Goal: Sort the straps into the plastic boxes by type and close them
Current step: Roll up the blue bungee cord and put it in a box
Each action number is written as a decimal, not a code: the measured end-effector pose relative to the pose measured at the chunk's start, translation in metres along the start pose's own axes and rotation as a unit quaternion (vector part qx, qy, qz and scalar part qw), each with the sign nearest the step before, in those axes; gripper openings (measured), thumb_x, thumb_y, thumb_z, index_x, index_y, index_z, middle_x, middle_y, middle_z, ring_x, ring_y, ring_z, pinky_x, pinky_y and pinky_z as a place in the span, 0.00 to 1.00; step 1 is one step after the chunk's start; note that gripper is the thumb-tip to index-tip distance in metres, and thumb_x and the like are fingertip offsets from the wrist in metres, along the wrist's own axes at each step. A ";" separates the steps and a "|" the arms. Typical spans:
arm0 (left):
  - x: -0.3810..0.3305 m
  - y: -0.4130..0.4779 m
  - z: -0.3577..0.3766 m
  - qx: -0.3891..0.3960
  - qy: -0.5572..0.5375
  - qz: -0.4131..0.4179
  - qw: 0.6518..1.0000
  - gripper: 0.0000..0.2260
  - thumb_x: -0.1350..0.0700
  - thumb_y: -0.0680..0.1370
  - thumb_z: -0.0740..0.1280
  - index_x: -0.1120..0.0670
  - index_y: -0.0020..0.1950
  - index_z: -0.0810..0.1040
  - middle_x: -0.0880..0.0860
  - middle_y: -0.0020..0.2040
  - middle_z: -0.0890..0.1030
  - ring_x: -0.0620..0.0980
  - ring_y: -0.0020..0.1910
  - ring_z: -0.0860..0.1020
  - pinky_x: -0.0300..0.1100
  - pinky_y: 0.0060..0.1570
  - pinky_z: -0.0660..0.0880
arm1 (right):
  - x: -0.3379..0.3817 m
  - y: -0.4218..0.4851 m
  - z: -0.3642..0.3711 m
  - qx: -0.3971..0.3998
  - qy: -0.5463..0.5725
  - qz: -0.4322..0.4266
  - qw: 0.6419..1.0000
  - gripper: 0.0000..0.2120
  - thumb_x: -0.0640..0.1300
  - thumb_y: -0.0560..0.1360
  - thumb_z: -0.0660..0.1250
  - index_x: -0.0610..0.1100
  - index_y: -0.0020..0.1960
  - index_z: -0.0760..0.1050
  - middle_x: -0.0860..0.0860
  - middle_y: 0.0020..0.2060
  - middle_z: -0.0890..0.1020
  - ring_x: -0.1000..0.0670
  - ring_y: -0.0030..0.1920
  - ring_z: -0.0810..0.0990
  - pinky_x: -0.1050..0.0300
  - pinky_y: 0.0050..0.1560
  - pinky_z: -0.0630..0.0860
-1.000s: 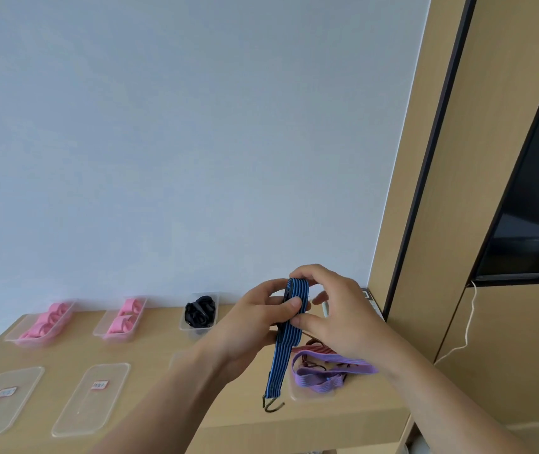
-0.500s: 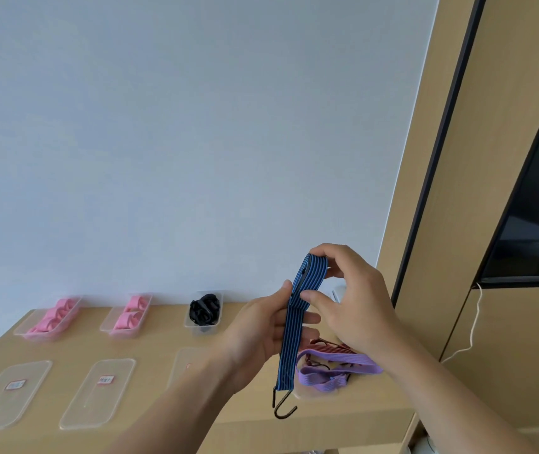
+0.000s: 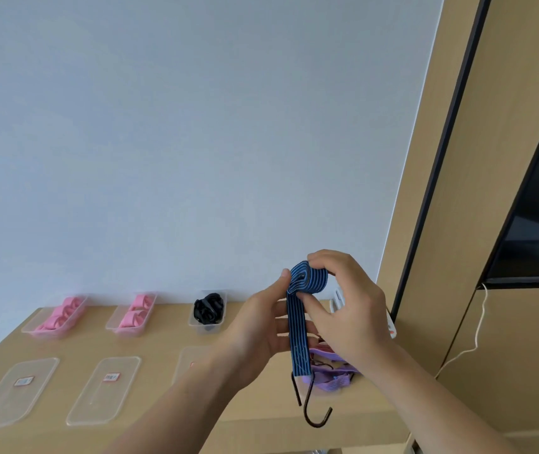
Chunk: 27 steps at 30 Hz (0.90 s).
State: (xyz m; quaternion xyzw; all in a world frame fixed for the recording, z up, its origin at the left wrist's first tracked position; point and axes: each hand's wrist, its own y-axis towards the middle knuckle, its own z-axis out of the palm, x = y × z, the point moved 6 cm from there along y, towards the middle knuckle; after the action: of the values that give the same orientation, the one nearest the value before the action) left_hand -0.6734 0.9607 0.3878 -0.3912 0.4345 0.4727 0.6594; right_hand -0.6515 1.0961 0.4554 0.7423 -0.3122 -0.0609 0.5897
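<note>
Both hands are up in the air over the right end of the worktop point(image 3: 163, 342). The right hand point(image 3: 350, 309) pinches the rolled-up top of a blue strap point(image 3: 299, 339), with its fingers curled over the roll and its thumb under it. The left hand point(image 3: 261, 326) holds the same strap from the other side. Its thumb presses on the edge of the roll and its fingers sit behind the part that hangs down. The rest of the blue strap hangs straight down between the two hands. A dark hook point(image 3: 317, 411) dangles at its end, below both hands.

Under the right hand, some purple straps point(image 3: 333, 381) lie in a heap on the worktop.

Far to the left of the left hand stand three open boxes in a row by the wall. The nearest box point(image 3: 207, 327) holds black straps point(image 3: 209, 308). The next box point(image 3: 124, 332) and the last box point(image 3: 37, 332) hold pink straps point(image 3: 62, 314).

In front of the boxes, clear lids point(image 3: 104, 388) lie flat on the worktop. The left arm hides part of the one nearest to the hands.
</note>
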 end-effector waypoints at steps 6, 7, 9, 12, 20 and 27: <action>0.005 -0.004 0.000 -0.004 -0.074 -0.057 0.996 0.29 0.39 0.81 0.65 0.63 0.67 0.80 0.62 0.55 0.84 0.64 0.53 0.83 0.56 0.49 0.83 | 0.000 -0.023 0.010 0.018 0.008 -0.017 1.000 0.23 0.28 0.65 0.78 0.45 0.54 0.75 0.52 0.53 0.81 0.54 0.56 0.80 0.65 0.57 0.74; 0.006 -0.004 -0.001 -0.008 -0.075 -0.058 0.995 0.29 0.39 0.81 0.65 0.64 0.67 0.79 0.62 0.54 0.83 0.64 0.53 0.84 0.58 0.52 0.83 | 0.001 -0.027 0.011 0.024 0.011 -0.024 0.999 0.20 0.29 0.65 0.78 0.43 0.52 0.77 0.51 0.54 0.81 0.53 0.56 0.80 0.64 0.58 0.74; 0.006 -0.003 -0.004 -0.011 -0.087 -0.056 0.995 0.29 0.40 0.81 0.67 0.65 0.66 0.80 0.61 0.50 0.83 0.63 0.48 0.84 0.59 0.54 0.82 | 0.005 -0.035 0.014 0.037 0.019 -0.039 0.998 0.16 0.32 0.66 0.79 0.40 0.50 0.78 0.50 0.55 0.81 0.51 0.57 0.80 0.61 0.58 0.76; 0.002 -0.002 -0.010 -0.007 -0.121 -0.055 0.991 0.19 0.45 0.78 0.73 0.62 0.54 0.83 0.58 0.44 0.82 0.58 0.40 0.83 0.52 0.39 0.81 | 0.014 -0.042 0.018 0.052 0.025 -0.046 0.997 0.10 0.34 0.67 0.80 0.38 0.45 0.80 0.48 0.54 0.83 0.49 0.59 0.81 0.53 0.57 0.78; 0.004 -0.003 -0.033 -0.015 -0.124 -0.020 0.992 0.14 0.62 0.74 0.76 0.63 0.58 0.79 0.62 0.54 0.85 0.63 0.49 0.86 0.56 0.49 0.83 | 0.003 -0.073 0.031 0.073 0.167 0.248 0.951 0.23 0.43 0.67 0.79 0.50 0.59 0.76 0.60 0.56 0.80 0.52 0.56 0.81 0.51 0.51 0.81; 0.020 -0.005 -0.062 -0.050 -0.114 -0.024 0.992 0.15 0.65 0.71 0.77 0.63 0.56 0.81 0.62 0.53 0.84 0.63 0.47 0.85 0.61 0.50 0.84 | -0.007 -0.092 0.065 0.190 0.132 0.377 0.897 0.30 0.42 0.67 0.80 0.53 0.65 0.71 0.59 0.59 0.76 0.60 0.58 0.77 0.68 0.46 0.76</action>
State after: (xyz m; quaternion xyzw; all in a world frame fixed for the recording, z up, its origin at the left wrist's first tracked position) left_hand -0.6781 0.9081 0.3499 -0.3774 0.3230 0.5196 0.6951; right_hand -0.6512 1.0559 0.3501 0.6680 -0.4938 0.3245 0.4523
